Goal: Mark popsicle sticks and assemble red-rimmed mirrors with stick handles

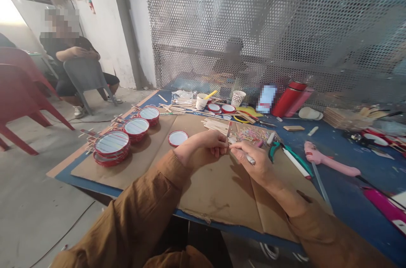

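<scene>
My left hand (214, 143) is closed on a thin wooden stick (229, 130), held upright over the cardboard (209, 192); the stick's top end looks reddish. Close on its right, my right hand (252, 158) grips a white pen (249, 159), whose tip is hidden near the stick. More flat wooden sticks (214, 125) lie just behind my left hand. A heap of small colourful pieces (253, 134) is behind my right hand. One red-rimmed white disc (178, 138) rests on the cardboard to the left of my hands.
Stacked red-rimmed drums (112, 143) stand at the left. Green-handled pliers (274, 149), a pink glue gun (330, 162) and a red bottle (288, 99) are on the right. Paper cups (201, 102) stand before a perforated metal panel (203, 27). A person (74, 48) sits at the far left.
</scene>
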{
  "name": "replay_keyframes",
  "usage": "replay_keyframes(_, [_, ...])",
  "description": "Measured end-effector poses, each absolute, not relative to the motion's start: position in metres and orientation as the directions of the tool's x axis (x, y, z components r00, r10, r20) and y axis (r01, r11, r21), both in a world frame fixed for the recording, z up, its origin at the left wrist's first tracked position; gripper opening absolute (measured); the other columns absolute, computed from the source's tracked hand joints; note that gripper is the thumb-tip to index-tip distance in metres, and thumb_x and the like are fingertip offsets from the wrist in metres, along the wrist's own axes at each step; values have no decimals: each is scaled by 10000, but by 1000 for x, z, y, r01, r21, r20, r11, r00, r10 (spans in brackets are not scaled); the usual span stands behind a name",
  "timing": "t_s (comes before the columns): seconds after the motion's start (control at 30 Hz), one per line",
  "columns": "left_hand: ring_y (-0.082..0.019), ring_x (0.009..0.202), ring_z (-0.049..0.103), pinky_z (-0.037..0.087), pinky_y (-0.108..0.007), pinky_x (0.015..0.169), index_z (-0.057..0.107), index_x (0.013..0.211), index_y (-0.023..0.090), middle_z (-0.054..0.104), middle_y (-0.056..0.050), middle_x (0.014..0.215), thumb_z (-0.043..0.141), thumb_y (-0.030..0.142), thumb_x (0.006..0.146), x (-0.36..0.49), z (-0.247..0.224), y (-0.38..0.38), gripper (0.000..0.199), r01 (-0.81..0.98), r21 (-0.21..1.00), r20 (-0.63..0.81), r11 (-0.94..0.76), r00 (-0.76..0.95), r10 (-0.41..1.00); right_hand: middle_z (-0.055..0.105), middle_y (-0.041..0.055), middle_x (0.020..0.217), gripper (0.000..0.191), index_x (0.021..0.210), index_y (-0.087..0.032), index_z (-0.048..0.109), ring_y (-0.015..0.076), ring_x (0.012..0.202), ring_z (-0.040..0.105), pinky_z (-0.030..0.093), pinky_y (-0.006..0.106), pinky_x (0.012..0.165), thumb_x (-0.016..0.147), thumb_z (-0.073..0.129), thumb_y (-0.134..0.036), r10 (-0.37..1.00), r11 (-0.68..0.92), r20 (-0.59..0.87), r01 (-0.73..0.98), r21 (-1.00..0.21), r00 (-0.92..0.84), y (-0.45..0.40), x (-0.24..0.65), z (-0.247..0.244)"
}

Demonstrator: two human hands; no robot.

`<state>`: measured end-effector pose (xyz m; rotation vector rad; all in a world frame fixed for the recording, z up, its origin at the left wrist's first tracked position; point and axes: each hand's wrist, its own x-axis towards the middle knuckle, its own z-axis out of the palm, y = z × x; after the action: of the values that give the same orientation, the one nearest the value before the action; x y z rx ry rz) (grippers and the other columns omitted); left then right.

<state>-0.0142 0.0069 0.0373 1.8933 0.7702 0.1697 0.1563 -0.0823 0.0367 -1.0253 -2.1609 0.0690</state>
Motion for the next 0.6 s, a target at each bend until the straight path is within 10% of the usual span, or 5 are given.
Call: replay_keyframes(0.6, [-54, 466, 524, 432, -175, 519, 545, 686, 143, 534, 52, 502, 471, 162, 836, -14, 42, 3, 168, 432, 876, -248, -213, 784, 570, 662, 21, 701, 188, 910, -215, 608, 162, 653, 636, 470, 273, 611, 923, 462, -333, 697, 649, 622, 682, -337, -356, -80, 159, 34])
